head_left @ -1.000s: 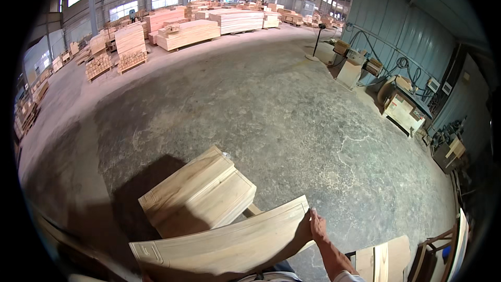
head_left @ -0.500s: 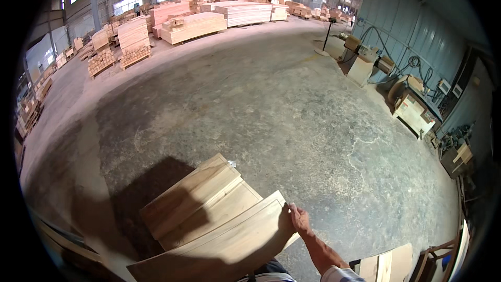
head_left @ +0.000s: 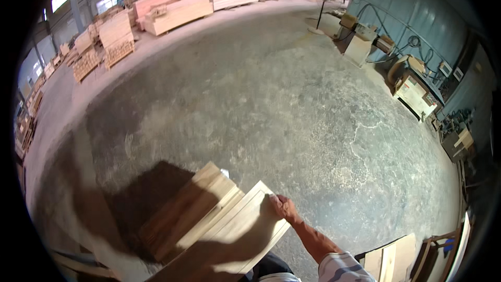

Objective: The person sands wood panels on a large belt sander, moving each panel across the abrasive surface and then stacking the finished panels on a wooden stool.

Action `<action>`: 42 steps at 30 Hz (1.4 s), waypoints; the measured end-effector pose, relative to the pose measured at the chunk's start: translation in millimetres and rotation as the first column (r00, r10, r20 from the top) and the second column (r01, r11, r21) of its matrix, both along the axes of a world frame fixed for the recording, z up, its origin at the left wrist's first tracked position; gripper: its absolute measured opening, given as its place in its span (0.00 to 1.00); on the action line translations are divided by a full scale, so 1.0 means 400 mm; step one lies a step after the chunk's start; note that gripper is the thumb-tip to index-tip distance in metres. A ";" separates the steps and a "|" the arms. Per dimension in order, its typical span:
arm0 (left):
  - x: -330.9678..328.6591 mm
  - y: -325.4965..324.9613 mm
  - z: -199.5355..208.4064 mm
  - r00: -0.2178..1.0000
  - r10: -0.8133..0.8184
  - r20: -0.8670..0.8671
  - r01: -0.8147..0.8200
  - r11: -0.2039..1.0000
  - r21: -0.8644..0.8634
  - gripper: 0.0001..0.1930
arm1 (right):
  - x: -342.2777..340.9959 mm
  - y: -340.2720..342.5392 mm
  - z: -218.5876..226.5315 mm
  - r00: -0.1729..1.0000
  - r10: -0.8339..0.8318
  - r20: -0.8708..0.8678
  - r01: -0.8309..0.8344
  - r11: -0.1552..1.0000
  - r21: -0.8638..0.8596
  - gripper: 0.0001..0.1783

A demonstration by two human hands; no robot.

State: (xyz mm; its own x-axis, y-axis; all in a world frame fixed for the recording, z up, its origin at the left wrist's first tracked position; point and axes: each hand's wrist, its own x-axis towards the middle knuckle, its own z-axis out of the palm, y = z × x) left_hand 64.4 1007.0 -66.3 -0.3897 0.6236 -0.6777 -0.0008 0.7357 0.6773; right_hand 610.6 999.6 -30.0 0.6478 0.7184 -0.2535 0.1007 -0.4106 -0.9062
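My right hand (head_left: 285, 208) grips the far right edge of a pale wooden panel (head_left: 237, 230), fingers closed at its corner. The panel slants across the lower middle, close to my body, with shadow over its near part. Beyond it and to its left lies another wooden panel or stack of boards (head_left: 190, 206), partly covered by the held one. A small white piece (head_left: 225, 173) shows at that stack's far corner. My left hand is out of sight.
Stacked lumber (head_left: 177, 15) lines the far left side. Machines (head_left: 417, 91) stand along the blue-green wall (head_left: 396, 15) at right. A stand (head_left: 319, 18) rises near the far wall end. Boards (head_left: 389, 261) and a brown frame (head_left: 436, 258) are at my lower right.
The held panel and my right hand have shifted slightly left in view, and the panel covers more of the boards behind it. The whole view has tilted downward a little.
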 end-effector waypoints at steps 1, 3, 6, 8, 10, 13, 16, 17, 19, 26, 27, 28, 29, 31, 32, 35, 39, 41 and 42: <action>-0.022 -0.005 -0.017 0.999 0.042 0.015 -0.042 0.999 0.023 0.26 | 0.017 0.000 -0.015 0.984 0.037 0.176 -0.022 0.996 -0.085 0.19; -0.112 -0.071 -0.027 0.987 0.156 0.045 -0.159 0.985 0.063 0.27 | 0.034 -0.012 -0.107 0.992 0.068 0.109 -0.064 0.997 -0.033 0.29; -0.213 -0.130 -0.059 0.605 0.520 0.603 -0.634 0.773 -0.031 0.27 | 0.038 -0.082 -0.076 0.992 0.007 -0.124 0.069 0.803 0.592 0.28; -0.225 -0.151 -0.058 0.524 0.577 0.626 -0.715 0.698 -0.045 0.28 | 0.014 -0.049 0.054 0.998 -0.065 0.027 0.066 0.996 -0.057 0.21; -0.165 -0.117 -0.063 0.948 0.317 0.026 -0.318 0.943 0.099 0.28 | 0.022 -0.054 -0.050 0.996 -0.071 0.047 0.078 0.983 -0.167 0.21; -0.154 -0.145 -0.098 0.952 0.306 0.015 -0.306 0.950 0.054 0.28 | 0.020 -0.053 -0.106 0.997 -0.015 0.069 0.026 0.986 -0.166 0.24; -0.163 -0.153 -0.163 0.950 0.303 0.071 -0.305 0.952 0.022 0.30 | -0.005 -0.029 -0.144 0.985 -0.042 0.165 0.071 0.983 -0.168 0.25; -0.163 -0.142 -0.186 0.955 0.291 0.059 -0.292 0.956 0.004 0.30 | -0.008 -0.019 -0.165 0.975 -0.065 0.213 0.102 0.981 -0.168 0.25; -0.182 -0.134 -0.233 0.961 0.273 0.035 -0.272 0.962 -0.032 0.30 | 0.002 0.009 -0.196 0.995 -0.028 0.095 0.055 0.955 -0.292 0.26; -0.267 -0.087 -0.424 0.980 0.182 0.081 -0.176 0.982 -0.074 0.29 | 0.000 0.088 -0.381 0.988 -0.015 0.156 0.070 0.932 -0.354 0.27; -0.271 -0.072 -0.446 0.977 0.189 0.104 -0.180 0.979 -0.092 0.28 | 0.007 0.102 -0.409 0.987 -0.006 0.163 0.068 0.921 -0.383 0.27; -0.277 -0.060 -0.461 0.978 0.205 0.044 -0.199 0.974 -0.110 0.27 | 0.013 0.113 -0.434 0.986 0.004 0.169 0.067 0.909 -0.411 0.27; -0.273 -0.045 -0.472 0.966 0.214 0.147 -0.202 0.975 -0.091 0.26 | 0.003 0.130 -0.450 0.988 0.028 0.154 0.031 0.930 -0.366 0.28; -0.238 -0.012 -0.473 0.983 0.081 0.163 -0.064 0.992 -0.106 0.26 | -0.009 0.155 -0.461 0.988 0.065 0.143 -0.024 0.961 -0.275 0.30; -0.217 0.005 -0.461 0.995 -0.069 0.070 0.079 0.986 -0.144 0.27 | 0.015 0.154 -0.495 0.967 0.131 0.218 -0.051 0.940 -0.338 0.31; -0.257 -0.028 -0.501 0.841 -0.489 -0.230 0.458 0.871 -0.179 0.27 | 0.037 0.114 -0.559 0.939 0.185 0.290 -0.030 0.884 -0.467 0.37; -0.294 -0.067 -0.554 0.951 -0.306 -0.048 0.291 0.936 -0.199 0.24 | -0.005 0.039 -0.572 0.937 0.137 0.322 0.086 0.802 -0.591 0.35; -0.292 -0.059 -0.562 0.933 -0.360 -0.010 0.353 0.920 -0.168 0.22 | -0.011 0.031 -0.564 0.993 0.072 0.091 -0.012 0.844 -0.536 0.33; -0.322 -0.047 -0.580 0.961 -0.245 0.132 0.270 0.935 -0.230 0.22 | -0.015 0.036 -0.559 0.993 0.052 0.108 0.016 0.838 -0.546 0.32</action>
State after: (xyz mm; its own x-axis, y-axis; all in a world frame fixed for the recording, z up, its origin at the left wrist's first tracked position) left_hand -64.4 988.2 -298.2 -0.1606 0.5044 -0.8484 0.1520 0.8619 0.4837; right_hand 604.5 1014.1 -253.8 0.6846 0.4975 -0.5327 0.2014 -0.8315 -0.5178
